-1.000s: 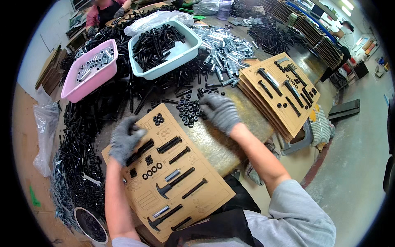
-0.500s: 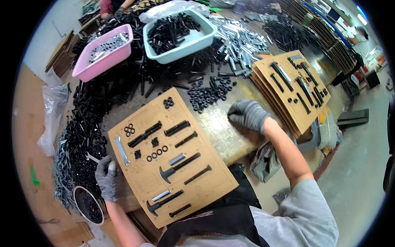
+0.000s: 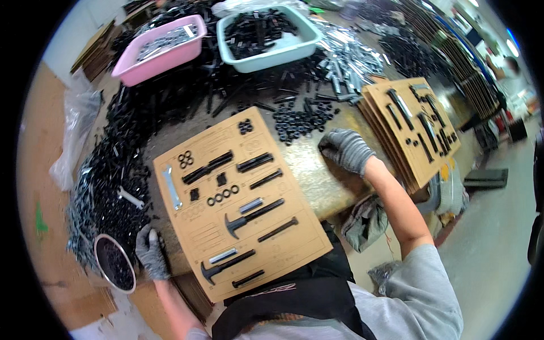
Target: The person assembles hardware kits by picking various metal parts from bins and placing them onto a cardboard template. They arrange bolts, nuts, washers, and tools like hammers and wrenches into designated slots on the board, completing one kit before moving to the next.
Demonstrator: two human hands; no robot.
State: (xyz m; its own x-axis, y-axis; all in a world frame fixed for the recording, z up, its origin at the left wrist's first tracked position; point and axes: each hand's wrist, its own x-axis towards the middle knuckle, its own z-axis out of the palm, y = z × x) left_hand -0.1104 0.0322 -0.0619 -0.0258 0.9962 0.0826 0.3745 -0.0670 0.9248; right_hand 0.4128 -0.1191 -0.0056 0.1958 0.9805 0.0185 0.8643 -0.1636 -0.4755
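The flat brown cardboard sheet [image 3: 309, 246], printed with outlines and bearing metal hardware, lay at an angle on the worn metal table [image 3: 300, 175], its near end apparently projecting past the table edge towards the wearer. In this reviewer's judgement the sheet was light and fairly stiff but liable to bow under the load. The 2 black T-headed steel bolts [image 3: 258, 213] looked dense and smooth, and, if unfixed, would slide on any tilt; nothing appeared fragile. A level grip on the bare margins of 2 opposite edges was judged soundest. The left hand [image 3: 151, 254], in a grey knit glove, was beside the sheet's left edge, fingers bent; the right hand [image 3: 347, 150], similarly gloved, was on the table near the pile of small black nuts [image 3: 300, 122], fingers curled inward. Whether either held anything could not be told. Compared with 0.5 s earlier, the left hand had shifted nearer the wearer, leaving the loose silver open-ended wrench [image 3: 131, 198] well apart from its fingertips; the right hand kept roughly its place, and the sheet's layout appeared unchanged.
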